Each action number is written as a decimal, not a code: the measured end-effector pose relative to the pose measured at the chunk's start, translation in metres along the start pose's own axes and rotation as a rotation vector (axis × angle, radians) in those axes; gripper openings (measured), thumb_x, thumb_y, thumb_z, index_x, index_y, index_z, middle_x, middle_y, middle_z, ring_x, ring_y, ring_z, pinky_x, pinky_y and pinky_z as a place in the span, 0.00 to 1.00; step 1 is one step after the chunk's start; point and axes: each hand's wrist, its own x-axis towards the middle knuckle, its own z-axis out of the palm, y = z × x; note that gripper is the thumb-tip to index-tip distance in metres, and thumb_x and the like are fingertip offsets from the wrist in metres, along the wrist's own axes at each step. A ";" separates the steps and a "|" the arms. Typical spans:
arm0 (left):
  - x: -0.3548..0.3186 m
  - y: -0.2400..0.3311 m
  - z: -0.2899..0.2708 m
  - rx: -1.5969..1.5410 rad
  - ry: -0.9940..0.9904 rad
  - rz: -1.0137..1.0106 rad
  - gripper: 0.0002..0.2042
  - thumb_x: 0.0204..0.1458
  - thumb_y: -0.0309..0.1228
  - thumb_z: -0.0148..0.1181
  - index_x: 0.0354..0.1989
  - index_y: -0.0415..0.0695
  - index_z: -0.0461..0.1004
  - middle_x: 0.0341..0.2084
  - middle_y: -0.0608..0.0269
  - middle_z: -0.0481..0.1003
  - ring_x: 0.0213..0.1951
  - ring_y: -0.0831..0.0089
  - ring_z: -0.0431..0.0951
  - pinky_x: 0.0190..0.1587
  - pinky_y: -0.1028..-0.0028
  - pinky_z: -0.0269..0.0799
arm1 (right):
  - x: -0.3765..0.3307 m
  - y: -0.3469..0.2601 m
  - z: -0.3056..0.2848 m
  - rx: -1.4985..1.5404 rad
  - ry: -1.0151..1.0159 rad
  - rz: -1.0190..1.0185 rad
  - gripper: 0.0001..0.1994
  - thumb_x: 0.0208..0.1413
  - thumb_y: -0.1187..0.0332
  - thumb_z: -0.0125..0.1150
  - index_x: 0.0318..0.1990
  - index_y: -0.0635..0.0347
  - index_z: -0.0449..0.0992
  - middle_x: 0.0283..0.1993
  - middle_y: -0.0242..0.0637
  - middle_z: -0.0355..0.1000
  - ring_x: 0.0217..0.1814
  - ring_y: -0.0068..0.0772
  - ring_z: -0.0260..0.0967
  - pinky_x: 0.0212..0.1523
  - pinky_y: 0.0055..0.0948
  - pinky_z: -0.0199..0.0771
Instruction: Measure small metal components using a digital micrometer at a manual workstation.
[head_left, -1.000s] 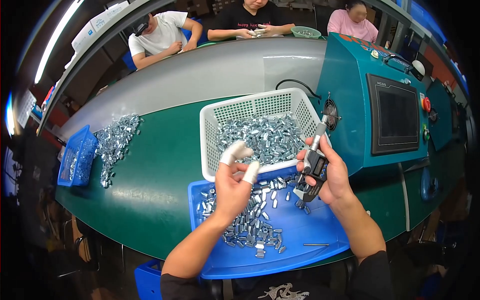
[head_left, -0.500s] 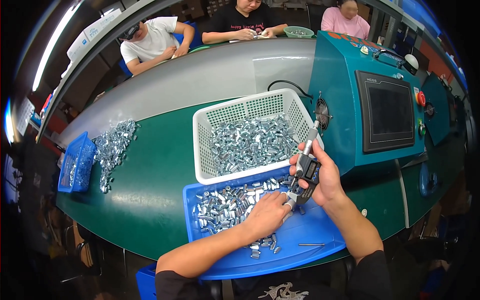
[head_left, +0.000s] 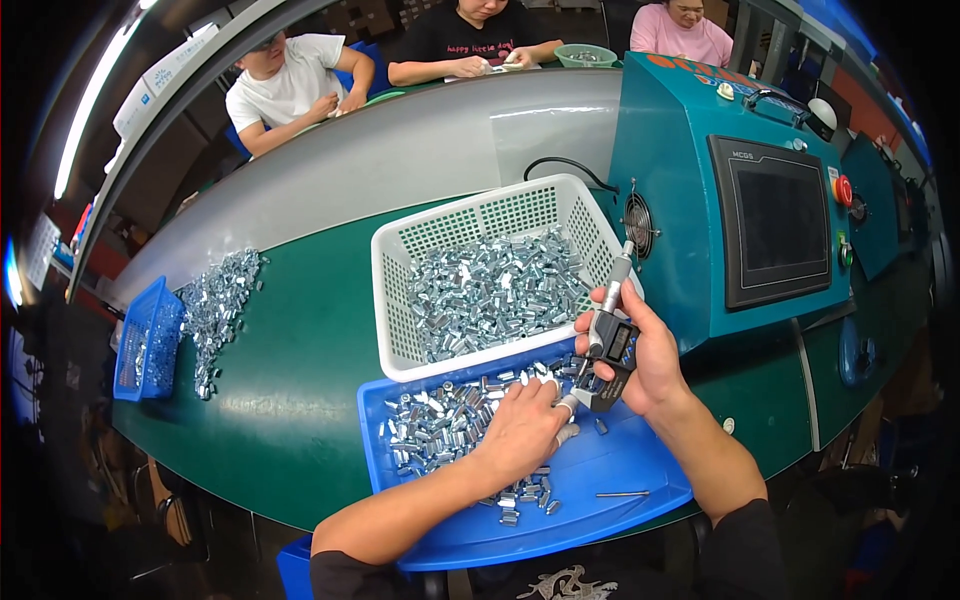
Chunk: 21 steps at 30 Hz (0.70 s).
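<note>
My right hand [head_left: 652, 365] is closed around a digital micrometer [head_left: 612, 335] with a dark body and a silver barrel pointing up and away. My left hand [head_left: 518, 425] is palm down over loose metal parts [head_left: 440, 425] in a blue tray [head_left: 590, 510]. Its fingers reach among them, with the thumb apart from the forefinger and light covers on some fingertips. The forefinger is close to the micrometer's lower end; whether a part lies under the fingertips is hidden. The parts look like short silvery hex sleeves.
A white perforated basket [head_left: 388, 300] full of similar parts overlaps the tray's far edge. A thin metal pin [head_left: 622, 494] lies in the tray. At left, a small blue basket [head_left: 135, 335] stands by a heap of parts [head_left: 218, 310]. A teal machine [head_left: 670, 270] is at right. People sit across.
My left hand has shifted slightly away from me over the parts, and its fingers have spread a little. The micrometer stays in my right hand. The whole view has moved slightly.
</note>
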 end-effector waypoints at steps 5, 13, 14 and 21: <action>0.002 -0.014 -0.004 0.074 0.102 -0.091 0.08 0.40 0.32 0.63 0.27 0.42 0.73 0.28 0.57 0.69 0.35 0.59 0.69 0.38 0.62 0.65 | 0.005 0.000 -0.001 0.006 0.007 0.015 0.18 0.64 0.52 0.39 0.45 0.57 0.65 0.32 0.42 0.72 0.27 0.29 0.71 0.12 0.19 0.63; 0.004 -0.020 -0.032 -0.723 0.212 -0.482 0.15 0.44 0.20 0.61 0.42 0.38 0.73 0.29 0.61 0.76 0.32 0.73 0.76 0.39 0.75 0.71 | 0.007 -0.001 -0.003 -0.023 -0.039 -0.010 0.19 0.64 0.51 0.39 0.46 0.58 0.66 0.32 0.40 0.72 0.28 0.26 0.73 0.14 0.18 0.63; 0.001 -0.026 -0.028 -0.820 0.213 -0.429 0.17 0.50 0.18 0.56 0.50 0.37 0.70 0.34 0.62 0.77 0.36 0.78 0.75 0.42 0.78 0.70 | 0.006 0.001 -0.005 -0.018 -0.045 -0.008 0.19 0.64 0.51 0.39 0.46 0.59 0.66 0.32 0.40 0.72 0.28 0.25 0.73 0.13 0.17 0.63; 0.002 -0.015 -0.034 -1.439 0.210 -0.491 0.11 0.54 0.21 0.55 0.46 0.37 0.70 0.40 0.58 0.76 0.42 0.72 0.76 0.46 0.73 0.72 | 0.000 0.008 -0.007 -0.023 -0.035 0.023 0.20 0.64 0.50 0.40 0.44 0.59 0.67 0.32 0.39 0.72 0.28 0.23 0.73 0.13 0.17 0.63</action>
